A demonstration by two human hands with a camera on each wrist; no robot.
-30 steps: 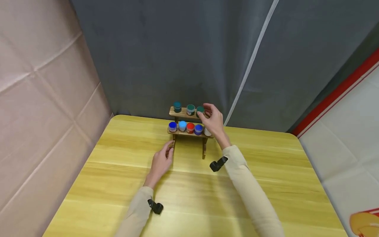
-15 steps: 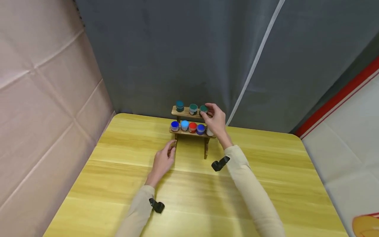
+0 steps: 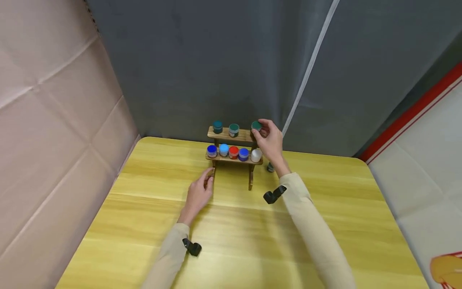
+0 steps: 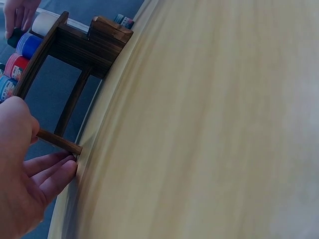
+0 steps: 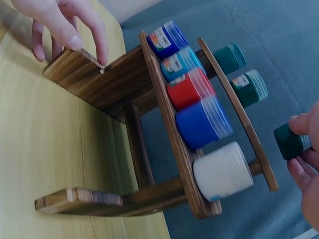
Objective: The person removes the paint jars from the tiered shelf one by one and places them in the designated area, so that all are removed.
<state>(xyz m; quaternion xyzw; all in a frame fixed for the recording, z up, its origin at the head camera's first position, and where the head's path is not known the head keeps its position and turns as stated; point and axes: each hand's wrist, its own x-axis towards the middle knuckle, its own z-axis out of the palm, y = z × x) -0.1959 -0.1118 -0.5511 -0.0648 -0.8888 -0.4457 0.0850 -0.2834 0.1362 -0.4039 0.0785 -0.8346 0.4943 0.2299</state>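
A two-tier wooden rack (image 3: 234,159) stands at the table's back edge. My left hand (image 3: 199,195) holds the lower end of its left side, thumb and fingers on either side of the wood in the right wrist view. My right hand (image 3: 271,141) pinches a dark green paint jar (image 5: 289,142) at the right end of the upper shelf, apart from the shelf in the right wrist view. A teal jar (image 3: 217,127) and a green jar (image 3: 234,130) sit farther left up there. Dark blue (image 3: 211,151), light blue (image 3: 223,150), red (image 3: 234,152), blue (image 3: 243,154) and white (image 3: 256,155) jars line the lower shelf.
Another small jar (image 3: 270,167) sits on the yellow wood-grain table (image 3: 231,241), right of the rack and partly hidden by my right wrist. A dark grey curtain (image 3: 202,72) hangs directly behind the rack. Pale panels (image 3: 54,140) flank the table.
My right hand has moved right and slightly up with the green jar, widening the gap to its neighbour. The white jar and the jar on the table show more. My left hand stays put.
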